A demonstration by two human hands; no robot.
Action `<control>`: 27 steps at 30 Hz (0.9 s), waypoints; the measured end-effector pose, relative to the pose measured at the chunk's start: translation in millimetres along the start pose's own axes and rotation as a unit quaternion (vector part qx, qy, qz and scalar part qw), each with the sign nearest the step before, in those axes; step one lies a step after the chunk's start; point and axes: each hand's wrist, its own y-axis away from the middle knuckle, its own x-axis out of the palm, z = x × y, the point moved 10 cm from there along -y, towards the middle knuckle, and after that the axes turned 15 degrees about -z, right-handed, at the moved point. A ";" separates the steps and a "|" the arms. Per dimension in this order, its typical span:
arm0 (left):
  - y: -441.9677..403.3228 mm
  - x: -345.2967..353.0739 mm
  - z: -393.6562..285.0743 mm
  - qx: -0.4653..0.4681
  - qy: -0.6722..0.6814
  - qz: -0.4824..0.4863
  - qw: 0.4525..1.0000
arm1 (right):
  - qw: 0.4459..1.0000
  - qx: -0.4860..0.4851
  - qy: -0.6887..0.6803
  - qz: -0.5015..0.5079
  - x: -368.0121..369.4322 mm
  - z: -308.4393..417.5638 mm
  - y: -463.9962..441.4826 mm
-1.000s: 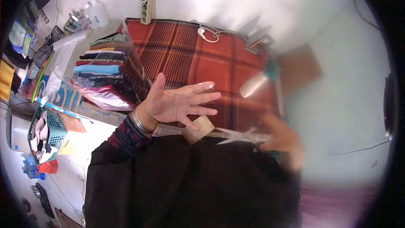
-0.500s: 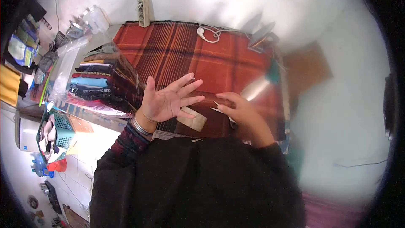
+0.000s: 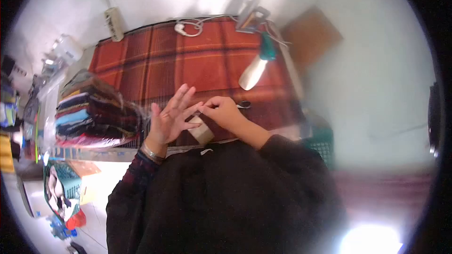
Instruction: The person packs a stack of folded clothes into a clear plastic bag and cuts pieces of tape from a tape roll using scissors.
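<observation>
My left hand (image 3: 170, 121) is held palm up with its fingers spread, bangles at the wrist. My right hand (image 3: 225, 114) has thumb and forefinger pressed together at the tip of one left finger. Whether anything small sits in that pinch is hidden. Just below the hands, a pale cream block-like item (image 3: 201, 131) lies on the red plaid cloth (image 3: 165, 70). Beside my right hand is a dark looped handle (image 3: 244, 105), perhaps of scissors, mostly covered by the hand.
A folded clothes stack (image 3: 94, 113) in clear plastic stands at left. Farther back are a green-topped bottle (image 3: 256, 70), an iron (image 3: 252, 18), a white plug (image 3: 180, 29) and a power strip (image 3: 114, 24). A green laundry basket (image 3: 71, 183) stands lower left.
My right hand has come left to meet a finger of my left hand, and its fingertips have closed. My left hand stays spread. The view has shifted, showing more of the right side.
</observation>
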 end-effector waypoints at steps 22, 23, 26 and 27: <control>-23.6 39.0 8.4 -0.028 0.014 0.046 0.998 | 0.920 0.157 0.234 -0.272 -428.6 -296.9 108.4; -23.0 41.6 9.5 -0.033 0.016 0.042 0.998 | 0.924 0.132 0.265 -0.243 -426.3 -307.6 101.8; -21.0 46.4 12.3 -0.041 0.008 0.044 0.998 | 0.840 0.170 0.445 -0.259 -428.1 -310.7 101.4; -19.6 48.1 13.3 -0.046 0.002 0.048 0.998 | 0.780 0.165 0.484 -0.361 -431.9 -262.5 118.6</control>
